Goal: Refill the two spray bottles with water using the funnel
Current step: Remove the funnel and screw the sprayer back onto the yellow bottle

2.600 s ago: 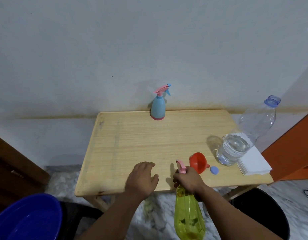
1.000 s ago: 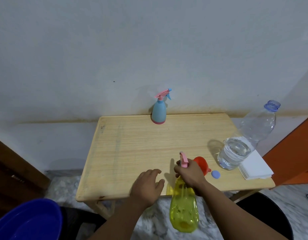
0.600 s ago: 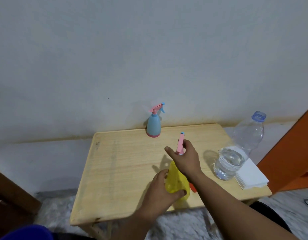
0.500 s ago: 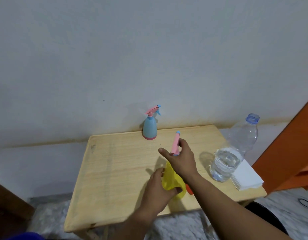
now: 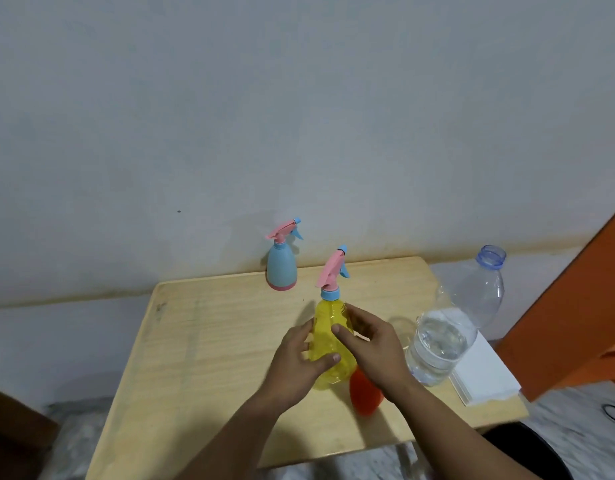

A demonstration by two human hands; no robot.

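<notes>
Both hands cup translucent yellow pear-shaped bottle

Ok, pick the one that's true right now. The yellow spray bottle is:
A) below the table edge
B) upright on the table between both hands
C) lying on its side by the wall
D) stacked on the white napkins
B: the yellow spray bottle stands upright on the wooden table, with the left hand and right hand on either side of its body.

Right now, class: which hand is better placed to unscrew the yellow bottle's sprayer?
Probably the right hand: it sits higher on the yellow bottle, nearer the sprayer. The left hand wraps the lower body and can steady it.
</notes>
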